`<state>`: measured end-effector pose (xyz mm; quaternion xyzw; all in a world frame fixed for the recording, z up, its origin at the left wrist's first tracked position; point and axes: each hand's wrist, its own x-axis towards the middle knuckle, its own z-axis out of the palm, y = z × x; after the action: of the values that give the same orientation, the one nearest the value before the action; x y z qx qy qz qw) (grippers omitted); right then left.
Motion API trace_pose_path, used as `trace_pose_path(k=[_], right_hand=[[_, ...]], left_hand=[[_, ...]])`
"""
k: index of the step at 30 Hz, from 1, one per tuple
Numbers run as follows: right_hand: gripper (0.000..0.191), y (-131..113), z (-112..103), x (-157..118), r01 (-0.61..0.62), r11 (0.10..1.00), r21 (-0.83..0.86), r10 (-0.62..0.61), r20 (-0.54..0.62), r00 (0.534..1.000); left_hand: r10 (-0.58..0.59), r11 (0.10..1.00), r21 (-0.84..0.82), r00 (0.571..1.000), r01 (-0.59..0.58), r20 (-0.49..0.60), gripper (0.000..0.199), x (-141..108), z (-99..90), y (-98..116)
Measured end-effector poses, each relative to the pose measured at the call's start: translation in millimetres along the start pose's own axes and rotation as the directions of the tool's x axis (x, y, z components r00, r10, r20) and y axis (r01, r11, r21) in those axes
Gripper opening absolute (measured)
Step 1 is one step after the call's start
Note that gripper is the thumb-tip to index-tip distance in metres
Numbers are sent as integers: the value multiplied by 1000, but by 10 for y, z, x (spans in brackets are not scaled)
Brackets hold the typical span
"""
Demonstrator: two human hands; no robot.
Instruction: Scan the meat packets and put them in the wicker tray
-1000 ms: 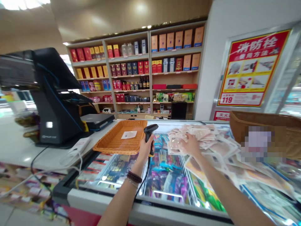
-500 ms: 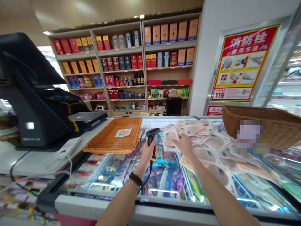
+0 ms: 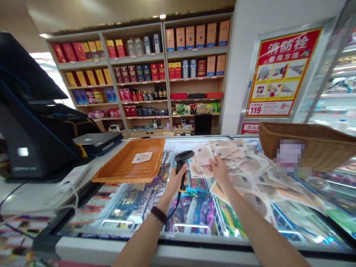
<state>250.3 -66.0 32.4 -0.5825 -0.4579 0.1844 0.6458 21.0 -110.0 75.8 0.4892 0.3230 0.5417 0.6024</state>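
Note:
My left hand [image 3: 177,178] is wrapped round the handle of a black barcode scanner [image 3: 183,156], whose head points right toward the packets. A cable hangs from the scanner's lower end. My right hand [image 3: 219,169] pinches the lower right edge of a flat clear packet [image 3: 203,154] with a small printed label. That packet is slightly tilted over a spread pile of similar packets [image 3: 251,165] on the glass freezer top. Left of the scanner, one packet [image 3: 142,157] lies in an orange wicker tray [image 3: 111,174].
A brown wicker basket [image 3: 319,148] stands at the right. On the left counter are a black terminal [image 3: 33,137], a flat dark device [image 3: 98,142] and a white cabled box [image 3: 73,178]. Wrapped goods [image 3: 133,204] show under the glass. Shelves of boxes stand behind.
My right hand has lifted a packet off the pile, its label side now nearer the scanner head. The scanner has turned slightly and sits a little closer to it. The view has shifted slightly.

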Motion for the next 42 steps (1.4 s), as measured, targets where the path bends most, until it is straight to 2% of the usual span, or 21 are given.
trace_pose_path(k=[7, 29, 32, 35, 39, 42], right_hand=[[66, 36, 19, -4, 41, 999, 29, -41, 1, 999], [68, 58, 16, -4, 42, 999, 9, -42, -14, 999], [68, -25, -3, -31, 74, 996, -51, -76, -24, 997], [69, -147, -1, -48, 125, 980, -156, -129, -14, 992], [61, -305, 175, -5, 187, 963, -196, -190, 3, 982], [53, -437, 507, 56, 223, 966, -130, -215, 74, 974]], left_hand=[[-18, 999, -41, 1000, 19, 22, 80, -18, 16, 33], [-38, 997, -66, 998, 41, 55, 78, -48, 18, 75], [-26, 997, -73, 999, 28, 30, 78, -54, 17, 86], [7, 997, -82, 999, -11, -47, 78, -32, -16, 123], [50, 996, -72, 988, -61, -146, 80, 15, -185, 266], [84, 995, -38, 977, -93, -195, 82, 13, -434, 427]])
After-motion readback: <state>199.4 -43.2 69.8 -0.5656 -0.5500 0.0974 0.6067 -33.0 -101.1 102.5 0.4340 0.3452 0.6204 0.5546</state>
